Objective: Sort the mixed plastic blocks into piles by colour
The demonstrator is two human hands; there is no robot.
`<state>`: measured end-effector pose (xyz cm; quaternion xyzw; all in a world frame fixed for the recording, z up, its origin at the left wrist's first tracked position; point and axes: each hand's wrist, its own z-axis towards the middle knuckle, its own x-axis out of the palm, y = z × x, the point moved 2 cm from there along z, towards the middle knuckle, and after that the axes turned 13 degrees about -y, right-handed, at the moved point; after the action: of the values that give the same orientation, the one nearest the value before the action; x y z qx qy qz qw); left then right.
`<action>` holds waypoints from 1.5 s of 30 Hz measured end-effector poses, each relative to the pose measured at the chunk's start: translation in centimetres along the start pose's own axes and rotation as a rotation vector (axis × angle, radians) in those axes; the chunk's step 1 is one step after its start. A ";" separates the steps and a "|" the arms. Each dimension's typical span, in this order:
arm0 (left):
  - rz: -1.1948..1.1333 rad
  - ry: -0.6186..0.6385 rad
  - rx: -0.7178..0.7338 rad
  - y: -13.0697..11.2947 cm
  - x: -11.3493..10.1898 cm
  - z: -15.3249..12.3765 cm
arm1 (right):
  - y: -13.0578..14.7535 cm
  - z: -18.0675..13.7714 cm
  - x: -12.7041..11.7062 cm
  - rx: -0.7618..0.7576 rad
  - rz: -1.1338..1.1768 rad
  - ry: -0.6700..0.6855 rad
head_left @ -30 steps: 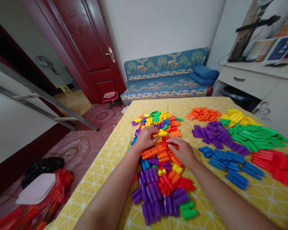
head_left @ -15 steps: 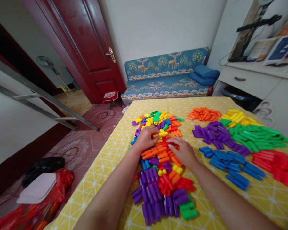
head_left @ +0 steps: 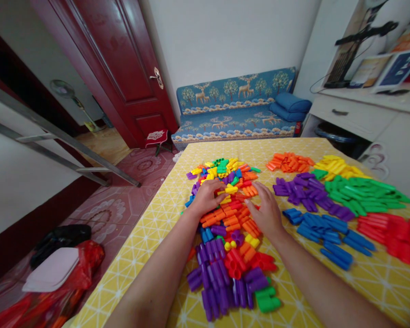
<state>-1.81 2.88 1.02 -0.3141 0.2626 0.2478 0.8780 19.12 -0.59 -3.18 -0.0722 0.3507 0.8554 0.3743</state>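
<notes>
A mixed pile of bullet-shaped plastic toy pieces runs down the middle of the table, with orange pieces (head_left: 225, 216) at its centre and purple pieces (head_left: 213, 269) nearer me. My left hand (head_left: 208, 197) rests over the pile's left side, thumb and fingers apart beside some yellow pieces (head_left: 231, 189). At the right edge, my right hand (head_left: 267, 212) has its fingers spread, with nothing seen between them. Its thumb points toward the red and orange pieces. The left hand hides part of the pile under it.
Sorted groups lie on the right: orange (head_left: 289, 162), yellow (head_left: 340, 167), purple (head_left: 304, 191), green (head_left: 362, 193), blue (head_left: 323, 230) and red (head_left: 392, 234). They sit on a yellow patterned tablecloth (head_left: 150, 237). A blue sofa (head_left: 232, 123) stands beyond the table, a white cabinet (head_left: 358, 116) at right.
My right hand has shifted up and slightly right, its fingers lifting and opening away from the orange and red pieces. The left hand has stayed almost where it was.
</notes>
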 end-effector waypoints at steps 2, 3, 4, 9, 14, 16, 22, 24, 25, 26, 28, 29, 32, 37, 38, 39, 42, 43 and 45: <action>-0.004 0.001 -0.001 -0.1 0.0 0.0 | -0.6 -0.1 0.3 0.028 -0.042 0.059; -0.007 0.003 0.003 -0.2 -0.1 0.0 | -0.7 -0.2 0.5 0.036 -0.048 0.099; -0.010 0.005 0.009 -0.3 -0.1 0.0 | -0.8 -0.3 0.7 0.038 -0.043 0.137; -0.012 0.015 0.038 -0.7 -0.2 -0.1 | -0.1 -0.1 0.5 0.041 0.075 0.186; -0.138 -0.024 0.033 -1.0 -0.3 -0.2 | 1.7 0.0 0.0 -0.088 0.156 0.170; -0.177 -0.034 0.033 -1.2 -0.3 -0.2 | 2.4 -0.2 0.1 -0.139 0.161 0.206; -0.249 0.060 0.050 -1.7 -0.1 -0.2 | 2.5 -0.5 0.7 -0.096 0.154 0.223; -0.250 0.073 0.043 -1.6 -0.1 -0.2 | 2.2 -0.3 0.5 -0.035 0.168 0.170; -0.247 0.066 0.034 -1.4 -0.1 -0.2 | 2.0 -0.2 0.3 0.002 0.183 0.136; -0.246 0.053 0.022 -1.2 -0.1 -0.2 | 1.9 -0.1 0.1 0.041 0.204 0.105; -0.246 0.017 -0.004 -0.9 -0.1 -0.2 | 2.0 0.1 -0.3 0.096 0.260 0.064; -0.248 -0.002 -0.017 -0.8 -0.1 -0.2 | 2.2 0.2 -0.4 0.098 0.289 0.065; -0.271 -0.030 -0.055 -0.6 -0.2 -0.3 | 2.8 0.2 -0.4 0.004 0.342 0.139; -0.324 -0.020 -0.044 -1.1 -0.1 -0.4 | 2.9 -0.2 0.4 -0.127 0.275 0.268; -0.325 -0.021 -0.033 -1.2 -0.1 -0.4 | 2.8 -0.2 0.6 -0.114 0.279 0.258; -0.320 -0.020 -0.021 -1.2 -0.1 -0.3 | 2.7 -0.2 0.6 -0.092 0.288 0.241; -0.270 -0.013 -0.002 -1.0 -0.1 -0.3 | 2.6 -0.2 0.3 -0.021 0.309 0.149; -0.246 -0.009 0.000 -0.9 -0.1 -0.3 | 2.7 -0.1 0.0 -0.003 0.313 0.107; -0.199 0.003 -0.007 -0.6 0.0 -0.4 | 3.0 0.3 -0.9 0.020 0.314 0.031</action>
<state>-1.54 2.19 0.96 -0.3421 0.2304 0.1601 0.8968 17.68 -2.35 -0.95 -0.0259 0.3721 0.8986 0.2311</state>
